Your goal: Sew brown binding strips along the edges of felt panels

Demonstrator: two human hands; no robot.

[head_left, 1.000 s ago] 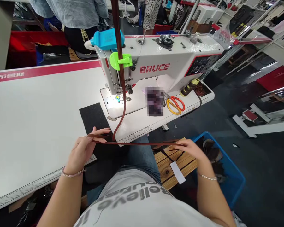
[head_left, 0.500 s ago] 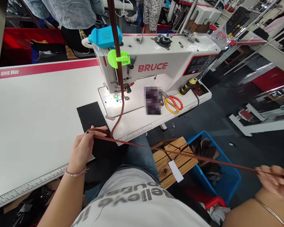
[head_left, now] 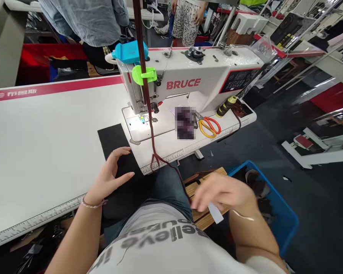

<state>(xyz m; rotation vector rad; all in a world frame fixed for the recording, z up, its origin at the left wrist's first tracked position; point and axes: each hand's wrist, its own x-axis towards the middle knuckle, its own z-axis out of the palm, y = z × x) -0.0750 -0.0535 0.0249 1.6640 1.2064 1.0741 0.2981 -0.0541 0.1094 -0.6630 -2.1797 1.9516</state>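
Brown strips (head_left: pixel 153 133) hang down in front of the white sewing machine (head_left: pixel 188 70) and trail over the table's front edge toward the wooden stool (head_left: pixel 208 224). My left hand (head_left: pixel 110 177) is empty, thumb and fingers apart, over the black sheet (head_left: pixel 110 140) left of the needle area. Above the stool is my right hand (head_left: pixel 220 192), blurred by motion, its fingers bent downward. Whether it holds anything cannot be made out. A white tag (head_left: pixel 215 213) shows just below it.
Scissors (head_left: pixel 208 126), a thread cone (head_left: pixel 227 106) and a pixelated item (head_left: pixel 185 123) lie on the machine bed. A blue bin (head_left: pixel 290 228) stands right of the stool. Two people are behind the machine, one in a blue shirt (head_left: pixel 87 23).
My left hand has let go of the brown strip and opened. My right hand has come in from the far right to above the stool. The strip, stretched before, now hangs slack.
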